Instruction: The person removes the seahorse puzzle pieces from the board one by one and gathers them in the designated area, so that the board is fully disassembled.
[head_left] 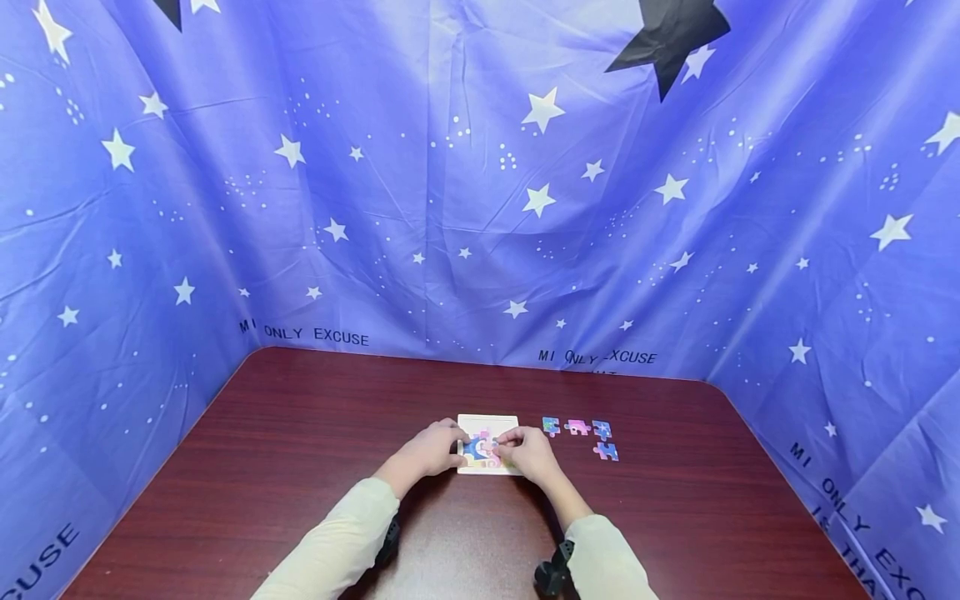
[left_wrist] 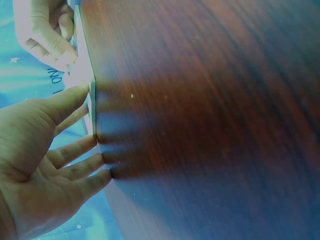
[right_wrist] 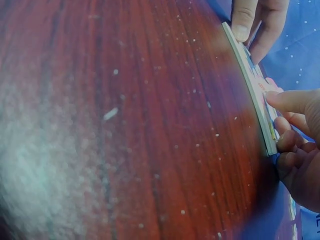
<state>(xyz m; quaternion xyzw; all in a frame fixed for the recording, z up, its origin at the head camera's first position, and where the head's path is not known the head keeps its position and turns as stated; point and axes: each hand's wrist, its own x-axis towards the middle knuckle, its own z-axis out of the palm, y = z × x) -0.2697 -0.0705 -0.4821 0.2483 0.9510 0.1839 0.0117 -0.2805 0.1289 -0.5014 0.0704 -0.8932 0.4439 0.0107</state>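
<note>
A small jigsaw puzzle in a pale frame [head_left: 487, 419] lies on the table, with joined blue, pink and yellow pieces in its lower part. My left hand [head_left: 431, 450] rests at the frame's left side. Its thumb touches the edge and its fingers are fairly straight, as the left wrist view shows. Over the right part of the puzzle, my right hand [head_left: 531, 454] pinches a pinkish puzzle piece [right_wrist: 270, 82] between thumb and fingers, low over the joined pieces. The fingers hide most of that piece. In the right wrist view the frame's near edge [right_wrist: 250, 85] shows side-on.
Several loose puzzle pieces lie right of the frame: a blue-green one [head_left: 551, 426], a pink one [head_left: 577, 427], and blue ones [head_left: 602, 429] at the right end. The dark red wooden table [head_left: 300, 467] backs onto a blue star-patterned curtain [head_left: 465, 208].
</note>
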